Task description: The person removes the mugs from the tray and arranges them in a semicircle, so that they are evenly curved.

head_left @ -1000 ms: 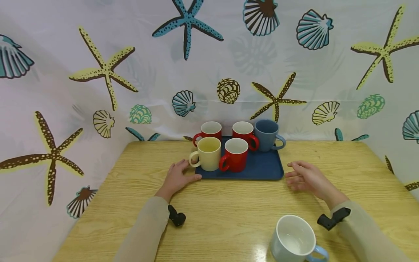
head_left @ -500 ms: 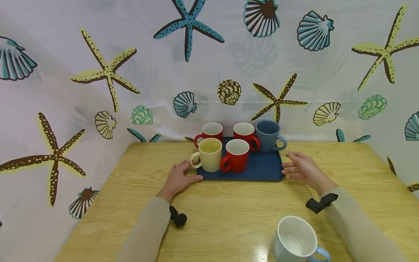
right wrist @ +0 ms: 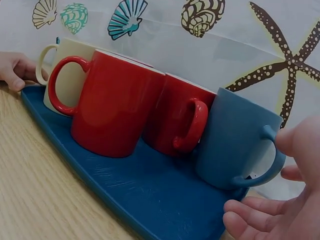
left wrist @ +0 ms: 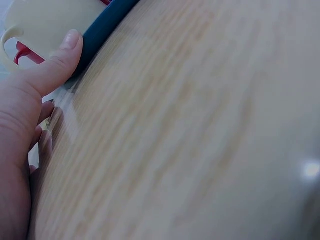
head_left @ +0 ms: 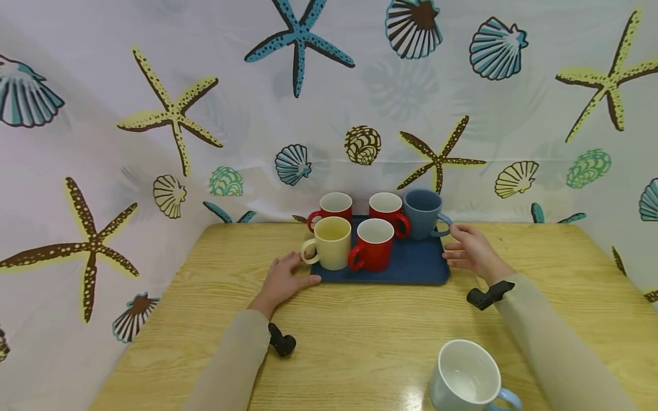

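Tray edge [head_left: 381, 280], right grip [head_left: 475, 256] perhaps touching

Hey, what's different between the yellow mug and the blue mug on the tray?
The yellow mug is pale; the blue mug is darker. In the head view, the yellow mug's handle points left, the blue mug's right. The yellow mug stands front left on the tray, the blue mug back right. Both stand upright.
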A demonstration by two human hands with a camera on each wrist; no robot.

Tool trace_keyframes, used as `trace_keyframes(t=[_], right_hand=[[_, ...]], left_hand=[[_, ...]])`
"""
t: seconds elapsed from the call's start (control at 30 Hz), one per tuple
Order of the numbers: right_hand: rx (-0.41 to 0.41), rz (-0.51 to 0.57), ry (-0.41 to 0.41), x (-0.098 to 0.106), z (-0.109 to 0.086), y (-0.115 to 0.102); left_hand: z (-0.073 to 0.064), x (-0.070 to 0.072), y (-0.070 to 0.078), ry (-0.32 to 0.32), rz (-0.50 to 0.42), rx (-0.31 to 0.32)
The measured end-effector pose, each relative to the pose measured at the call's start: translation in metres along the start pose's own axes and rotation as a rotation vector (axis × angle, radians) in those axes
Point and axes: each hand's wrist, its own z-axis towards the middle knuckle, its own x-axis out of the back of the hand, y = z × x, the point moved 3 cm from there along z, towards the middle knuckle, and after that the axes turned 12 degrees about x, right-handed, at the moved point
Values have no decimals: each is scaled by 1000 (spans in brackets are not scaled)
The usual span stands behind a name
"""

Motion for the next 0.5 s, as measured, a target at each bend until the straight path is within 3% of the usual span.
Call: trace_keyframes(t=[0.5], right_hand=[[-35,-34,30,-1,20,-2]], left_hand=[[-1,1,1,0,12,-3]])
